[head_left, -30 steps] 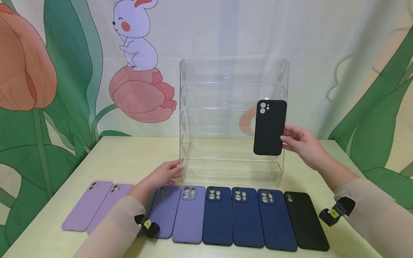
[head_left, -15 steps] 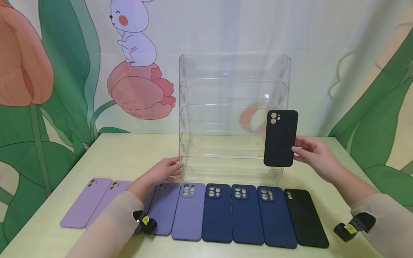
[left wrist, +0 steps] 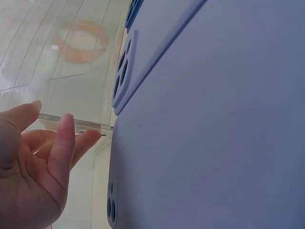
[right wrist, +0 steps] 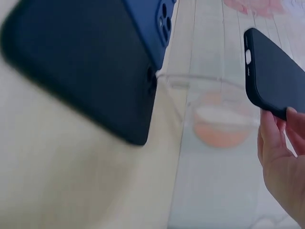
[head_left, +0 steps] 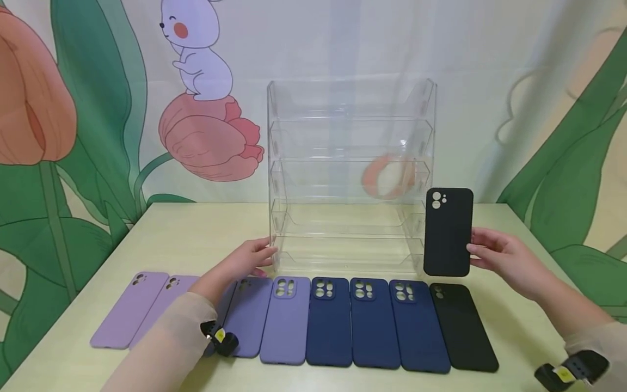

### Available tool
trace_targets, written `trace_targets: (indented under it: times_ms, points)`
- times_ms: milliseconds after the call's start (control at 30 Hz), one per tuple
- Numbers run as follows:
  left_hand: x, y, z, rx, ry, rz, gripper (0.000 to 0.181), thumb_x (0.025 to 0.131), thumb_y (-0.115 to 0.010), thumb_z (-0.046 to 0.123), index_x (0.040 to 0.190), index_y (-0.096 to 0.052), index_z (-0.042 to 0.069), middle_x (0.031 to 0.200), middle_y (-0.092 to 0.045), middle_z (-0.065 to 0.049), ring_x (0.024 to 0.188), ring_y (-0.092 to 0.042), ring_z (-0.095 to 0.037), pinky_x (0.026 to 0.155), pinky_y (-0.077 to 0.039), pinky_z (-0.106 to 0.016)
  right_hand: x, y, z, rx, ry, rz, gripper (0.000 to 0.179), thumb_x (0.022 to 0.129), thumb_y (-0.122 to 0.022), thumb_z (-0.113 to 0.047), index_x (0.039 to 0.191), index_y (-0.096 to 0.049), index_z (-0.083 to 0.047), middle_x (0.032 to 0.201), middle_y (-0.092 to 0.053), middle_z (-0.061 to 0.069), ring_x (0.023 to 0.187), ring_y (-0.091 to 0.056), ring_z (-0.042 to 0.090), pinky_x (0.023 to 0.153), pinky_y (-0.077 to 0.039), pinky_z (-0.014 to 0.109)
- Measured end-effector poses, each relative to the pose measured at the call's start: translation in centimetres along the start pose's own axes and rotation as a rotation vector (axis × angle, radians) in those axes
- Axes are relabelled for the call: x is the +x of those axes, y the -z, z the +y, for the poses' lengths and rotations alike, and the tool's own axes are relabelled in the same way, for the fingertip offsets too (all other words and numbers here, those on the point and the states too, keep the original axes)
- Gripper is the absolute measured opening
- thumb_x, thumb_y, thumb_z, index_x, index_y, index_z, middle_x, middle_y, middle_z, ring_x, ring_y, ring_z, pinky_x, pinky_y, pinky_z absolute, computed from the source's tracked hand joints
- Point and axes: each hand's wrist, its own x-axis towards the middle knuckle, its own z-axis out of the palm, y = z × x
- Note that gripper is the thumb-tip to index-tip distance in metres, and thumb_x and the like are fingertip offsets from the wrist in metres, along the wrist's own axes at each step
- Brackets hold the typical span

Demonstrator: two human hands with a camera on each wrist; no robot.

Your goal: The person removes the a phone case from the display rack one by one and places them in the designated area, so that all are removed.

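Note:
A black phone case [head_left: 448,232] stands upright in the air at the rack's right side, its camera cutouts at upper left. My right hand [head_left: 506,260] pinches it by its right edge between thumb and fingers; in the right wrist view the same case [right wrist: 279,76] shows its bottom end. At the lower left of the clear tiered display rack [head_left: 348,238], my left hand [head_left: 247,259] holds the side panel. The left wrist view has the thumb and fingers of this hand [left wrist: 43,162] on opposite sides of the panel's edge.
In front of the rack lies a row of phone cases: lilac [head_left: 129,310] at left, purple [head_left: 286,332], several navy [head_left: 330,332], then one black case [head_left: 465,329] at right. My left forearm covers part of the row. A printed curtain [head_left: 480,71] hangs behind the table.
My right hand has carried the black phone case right and down, from in front of the rack's right part to beside it. My left hand stays at the rack's lower left.

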Motion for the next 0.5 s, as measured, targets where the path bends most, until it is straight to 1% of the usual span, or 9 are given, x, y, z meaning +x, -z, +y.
trace_targets:
  times_ms: [100,167,233,300,333,400,500]
  points:
    - [0.0,0.2,-0.2,-0.002,0.004,-0.001,0.053,0.101,-0.042,0.023,0.147,-0.024,0.004,0.142,-0.034,-0.025,0.12,-0.047,-0.038,0.074,-0.053,-0.036,-1.1,0.9,1.0,-0.013,-0.039,-0.036,0.056,0.097,-0.05,-0.009,0.135,-0.023,0.021,0.112,-0.05,-0.011,0.097,-0.055,-0.006,0.078,-0.051,0.023]
    - [0.0,0.3,-0.3,-0.002,0.005,0.001,0.054,0.101,-0.042,0.023,0.147,-0.022,0.003,0.143,-0.032,-0.026,0.121,-0.046,-0.038,0.075,-0.053,-0.036,-1.7,1.5,1.7,0.015,-0.054,-0.067,0.054,0.097,-0.05,-0.007,0.134,-0.023,0.023,0.113,-0.051,-0.012,0.097,-0.055,-0.006,0.078,-0.051,0.024]
    - [-0.1,0.5,-0.5,-0.002,0.007,0.005,0.055,0.101,-0.042,0.024,0.147,-0.021,0.002,0.144,-0.03,-0.027,0.122,-0.045,-0.038,0.076,-0.053,-0.036,-2.1,2.0,2.4,0.086,-0.055,-0.098,0.044,0.096,-0.049,-0.002,0.134,-0.034,0.013,0.113,-0.054,-0.013,0.098,-0.056,-0.003,0.078,-0.051,0.025]
    - [-0.1,0.7,-0.6,-0.003,0.004,0.009,0.055,0.101,-0.042,0.025,0.147,-0.021,0.002,0.144,-0.03,-0.027,0.122,-0.045,-0.039,0.076,-0.053,-0.036,-2.5,2.4,3.0,0.162,-0.049,-0.137,0.036,0.095,-0.048,0.002,0.131,-0.045,0.0,0.112,-0.058,-0.014,0.1,-0.058,0.0,0.079,-0.051,0.025]
    - [-0.1,0.8,-0.7,-0.004,0.003,0.01,0.056,0.101,-0.042,0.025,0.147,-0.021,0.002,0.144,-0.03,-0.027,0.122,-0.045,-0.039,0.076,-0.053,-0.036,-2.7,2.6,3.3,0.197,-0.045,-0.154,0.034,0.095,-0.047,0.003,0.127,-0.05,-0.008,0.112,-0.059,-0.013,0.1,-0.059,0.002,0.079,-0.051,0.025]
    - [-0.1,0.8,-0.8,-0.003,0.001,0.009,0.055,0.101,-0.041,0.024,0.147,-0.02,0.002,0.144,-0.03,-0.027,0.122,-0.045,-0.039,0.076,-0.053,-0.036,-3.2,2.9,3.9,0.254,-0.035,-0.189,0.038,0.095,-0.045,0.005,0.118,-0.055,-0.023,0.114,-0.06,-0.012,0.102,-0.059,0.003,0.08,-0.051,0.025]
    - [-0.1,0.7,-0.7,-0.008,0.007,0.016,0.055,0.101,-0.042,0.024,0.147,-0.02,0.001,0.143,-0.031,-0.027,0.121,-0.045,-0.039,0.076,-0.053,-0.036,-4.0,3.5,4.9,0.289,-0.032,-0.241,0.042,0.096,-0.042,0.006,0.118,-0.056,-0.026,0.117,-0.06,-0.011,0.104,-0.058,0.004,0.081,-0.05,0.025]
